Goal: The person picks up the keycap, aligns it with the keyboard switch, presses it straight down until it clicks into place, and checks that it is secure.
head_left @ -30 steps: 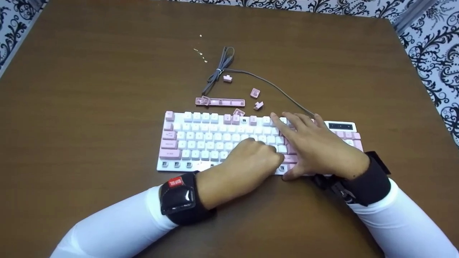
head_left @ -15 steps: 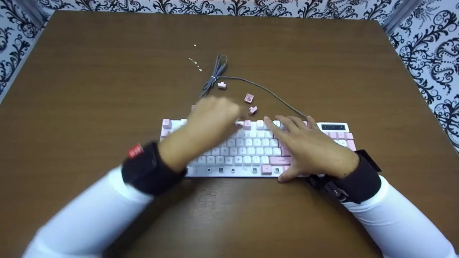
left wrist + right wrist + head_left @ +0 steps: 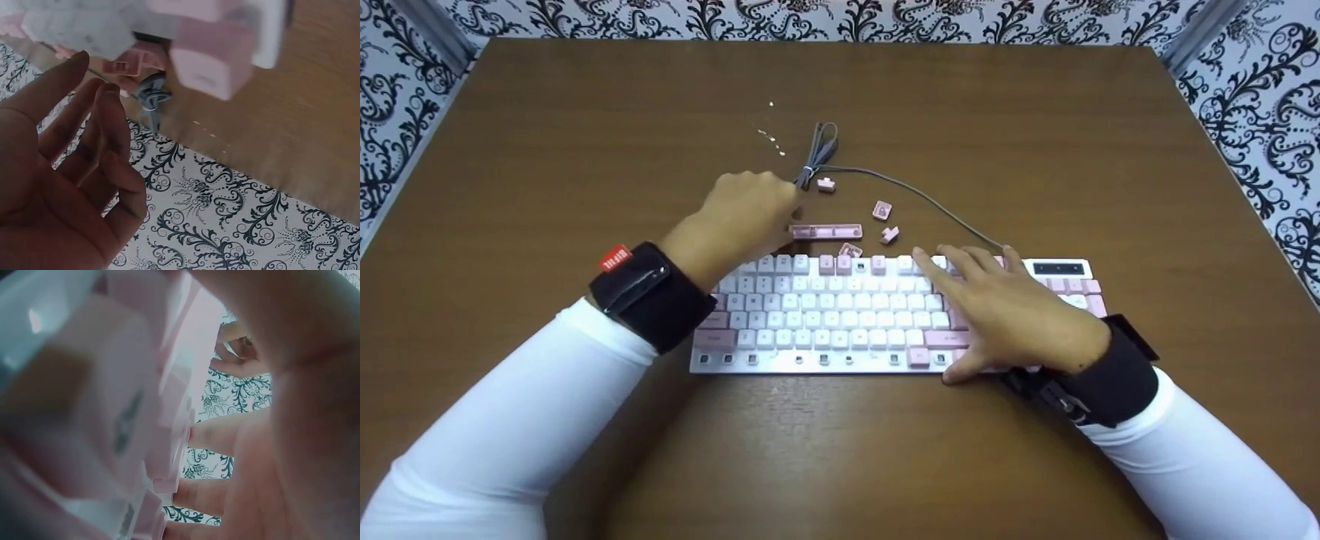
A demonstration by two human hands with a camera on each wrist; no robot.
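The fingers of the left hand (image 3: pixel 742 214) are loosely bent, with nothing visible between them, beside the left end of a long pink keycap (image 3: pixel 826 232) in the upper middle of the head view. Right of centre, the right hand (image 3: pixel 1009 304) rests spread, fingers and thumb straight, on the white-and-pink keyboard (image 3: pixel 825 319), which lies across the middle. Above it sit small loose keycaps (image 3: pixel 883 211) and a bundled grey cable (image 3: pixel 815 156) on the brown desk (image 3: pixel 780 457). Black-and-white patterned surfaces (image 3: pixel 1271 127) line the frame's upper edges.
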